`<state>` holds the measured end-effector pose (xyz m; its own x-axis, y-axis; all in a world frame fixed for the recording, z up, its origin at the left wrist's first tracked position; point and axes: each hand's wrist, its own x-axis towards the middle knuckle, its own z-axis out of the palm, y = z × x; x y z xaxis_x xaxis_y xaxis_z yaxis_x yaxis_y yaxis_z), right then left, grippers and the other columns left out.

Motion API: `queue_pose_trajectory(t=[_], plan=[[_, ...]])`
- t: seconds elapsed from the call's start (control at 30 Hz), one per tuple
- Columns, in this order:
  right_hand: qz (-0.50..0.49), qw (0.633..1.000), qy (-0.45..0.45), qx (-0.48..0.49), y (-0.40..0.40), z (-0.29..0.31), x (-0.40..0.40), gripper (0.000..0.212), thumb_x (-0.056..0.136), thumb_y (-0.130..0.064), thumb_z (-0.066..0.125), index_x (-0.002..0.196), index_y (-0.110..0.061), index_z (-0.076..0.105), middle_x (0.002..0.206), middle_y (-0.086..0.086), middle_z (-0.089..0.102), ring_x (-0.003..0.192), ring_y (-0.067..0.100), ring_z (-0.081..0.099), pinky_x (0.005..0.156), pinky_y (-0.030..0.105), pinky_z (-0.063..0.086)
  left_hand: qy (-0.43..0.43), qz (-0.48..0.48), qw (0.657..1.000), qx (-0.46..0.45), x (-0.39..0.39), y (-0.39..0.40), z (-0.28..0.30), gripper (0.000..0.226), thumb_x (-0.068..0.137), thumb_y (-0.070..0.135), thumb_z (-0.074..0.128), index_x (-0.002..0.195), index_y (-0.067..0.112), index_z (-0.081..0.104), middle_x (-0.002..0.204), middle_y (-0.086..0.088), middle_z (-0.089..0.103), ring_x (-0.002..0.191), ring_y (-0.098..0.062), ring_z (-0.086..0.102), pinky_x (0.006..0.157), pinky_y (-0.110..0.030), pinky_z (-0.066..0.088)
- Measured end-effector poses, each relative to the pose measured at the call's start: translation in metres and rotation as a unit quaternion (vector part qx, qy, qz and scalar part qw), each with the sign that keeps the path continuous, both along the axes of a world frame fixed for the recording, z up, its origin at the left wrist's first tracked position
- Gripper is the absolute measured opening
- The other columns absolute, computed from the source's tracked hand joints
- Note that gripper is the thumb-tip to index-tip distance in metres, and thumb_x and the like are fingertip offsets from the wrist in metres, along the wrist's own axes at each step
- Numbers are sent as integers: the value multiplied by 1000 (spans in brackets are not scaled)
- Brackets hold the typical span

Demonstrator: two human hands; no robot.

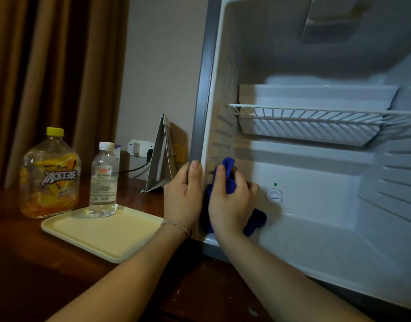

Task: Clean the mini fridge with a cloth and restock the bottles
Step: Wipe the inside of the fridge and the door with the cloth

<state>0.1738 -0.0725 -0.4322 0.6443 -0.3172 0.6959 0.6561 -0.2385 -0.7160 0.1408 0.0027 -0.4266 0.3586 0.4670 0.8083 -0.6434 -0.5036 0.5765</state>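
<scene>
The crumpled dark-blue cleaning cloth point(230, 180) runs its long axis from about 12 o'clock down toward 5 o'clock along the lower left inner wall of the open white mini fridge point(316, 205). One end sticks up above the right hand point(232, 201), the other bunches out below the wrist at 5 o'clock. The right hand's grip is curled closed round the middle of the cloth, pressing it against the wall. At 9 o'clock from it, just beside, the left hand point(183, 196) has its grip wrapped on the fridge's grey front edge, thumb upright on the frame.

One cloth and two bottles show. At 9 o'clock from the hands, on the dark wooden table point(25, 263), stand the squat clear iced-tea bottle with a yellow cap point(50, 175) and the slim clear water bottle with a white cap point(104, 180), both upright. The water bottle stands on the far corner of one cream rectangular plastic tray point(107, 233); the tea bottle is just off it at 10 o'clock. One white wire shelf point(316, 115) spans the fridge.
</scene>
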Motion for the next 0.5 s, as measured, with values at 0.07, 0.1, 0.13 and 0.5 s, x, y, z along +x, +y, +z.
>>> queue_pose_trajectory(t=[0.07, 0.1, 0.13, 0.5], plan=[[-6, 999, 20, 31, 5, 3, 9, 43, 92, -65, 45, 98, -28, 68, 108, 1, 52, 99, 24, 56, 78, 35, 47, 1, -4, 1000, 2, 0, 0, 0, 40, 101, 42, 38, 68, 25, 52, 59, 12, 54, 52, -2, 47, 51, -14, 37], [-10, 998, 37, 50, 8, 5, 17, 45, 91, -66, 44, 98, -29, 68, 108, 1, 52, 99, 26, 56, 78, 38, 50, -1, -2, 1000, 2, 0, 0, 0, 40, 101, 41, 38, 67, 25, 51, 57, 12, 53, 52, -2, 47, 51, -13, 36], [-14, 996, 56, 64, 11, 7, 24, 46, 90, -68, 43, 99, -30, 68, 108, 1, 52, 99, 28, 57, 76, 40, 50, -3, 1, 1000, 1, 0, -1, 0, 40, 102, 40, 39, 67, 25, 49, 56, 13, 52, 52, -2, 47, 51, -13, 35], [-15, 990, 141, 24, -6, 24, 62, 46, 103, -50, 42, 125, -15, 64, 137, 18, 50, 125, 37, 45, 75, 30, 18, 2, 1, 1000, 4, 5, 2, -3, 41, 101, 43, 40, 70, 19, 53, 57, 12, 51, 51, -2, 45, 50, -15, 36]])
